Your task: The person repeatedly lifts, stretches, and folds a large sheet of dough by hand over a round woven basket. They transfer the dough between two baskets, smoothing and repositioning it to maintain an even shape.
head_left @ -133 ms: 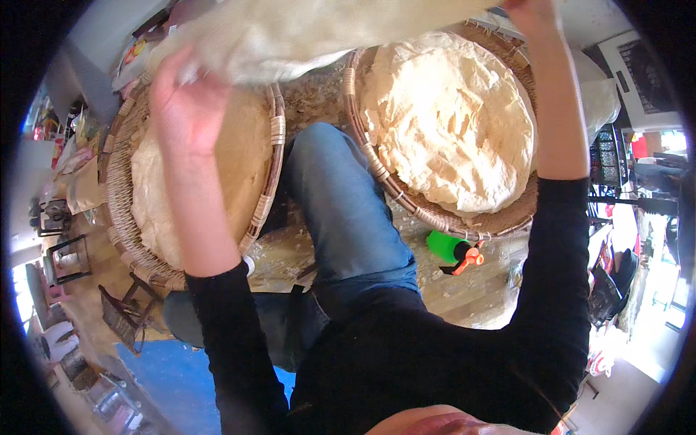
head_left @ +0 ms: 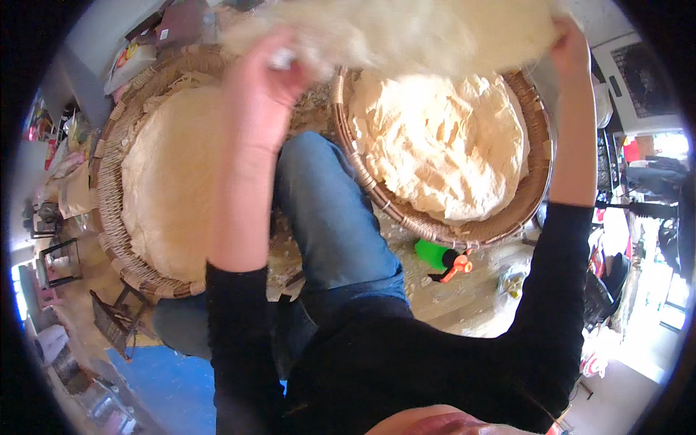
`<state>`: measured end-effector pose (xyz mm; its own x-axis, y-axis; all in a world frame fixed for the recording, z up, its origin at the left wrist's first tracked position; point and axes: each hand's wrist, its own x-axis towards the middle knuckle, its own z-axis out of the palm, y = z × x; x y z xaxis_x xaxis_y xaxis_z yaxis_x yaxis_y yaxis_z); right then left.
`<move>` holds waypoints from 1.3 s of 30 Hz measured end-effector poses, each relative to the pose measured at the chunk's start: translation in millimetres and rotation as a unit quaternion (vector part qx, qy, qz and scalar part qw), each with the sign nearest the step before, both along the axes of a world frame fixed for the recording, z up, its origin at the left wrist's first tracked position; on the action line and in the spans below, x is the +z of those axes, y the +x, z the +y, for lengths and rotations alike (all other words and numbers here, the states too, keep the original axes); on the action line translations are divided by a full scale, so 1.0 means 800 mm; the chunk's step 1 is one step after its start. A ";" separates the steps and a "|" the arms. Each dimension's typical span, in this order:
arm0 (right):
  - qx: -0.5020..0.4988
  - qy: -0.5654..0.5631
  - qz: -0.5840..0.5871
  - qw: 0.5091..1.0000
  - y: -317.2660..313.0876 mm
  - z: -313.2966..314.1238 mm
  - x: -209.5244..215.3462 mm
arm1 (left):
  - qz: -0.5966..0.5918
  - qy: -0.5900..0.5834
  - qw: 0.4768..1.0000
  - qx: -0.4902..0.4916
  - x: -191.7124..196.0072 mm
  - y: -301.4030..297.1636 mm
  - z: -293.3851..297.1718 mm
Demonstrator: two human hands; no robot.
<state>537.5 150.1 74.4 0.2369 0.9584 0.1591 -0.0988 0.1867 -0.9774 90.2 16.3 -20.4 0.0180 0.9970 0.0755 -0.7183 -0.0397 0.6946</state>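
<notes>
A large, thin, cream-coloured sheet stretches between my raised hands, blurred by motion and cut off by the upper edge. My left hand grips its left end, fingers bent in. At the other end, my right hand pinches the edge. Below the sheet, to the right, stands a round wicker basket holding a pile of crumpled sheets of the same colour. A second wicker basket on the left holds a flatter, smoother stack of sheets, partly hidden by my left forearm.
My jeans-clad knee rises between the baskets. A green spray bottle with an orange trigger lies on the wooden floor beside the right basket. A small dark stool stands at lower left near a blue mat.
Both hands have moved right with the sheet, from above the gap between the baskets toward the right basket. More of the left basket's stack now shows.
</notes>
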 end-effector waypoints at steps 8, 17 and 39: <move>-0.084 -0.112 -0.092 0.986 0.200 -0.058 -0.224 | 0.011 -0.301 0.948 -0.106 -0.157 0.194 -0.057; -0.137 -0.156 -0.661 0.721 0.158 -0.157 -0.402 | 0.367 -0.242 0.864 -0.247 -0.222 0.204 -0.097; 0.484 0.075 0.101 0.866 -0.226 -0.290 -0.176 | 0.682 0.209 0.673 0.194 -0.198 -0.022 -0.135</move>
<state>356.9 -82.1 -66.8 -0.6281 0.6962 0.3475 -0.4453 0.0446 -0.8943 72.3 -92.1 -178.8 0.0991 0.8430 0.5287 0.6974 -0.4378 0.5675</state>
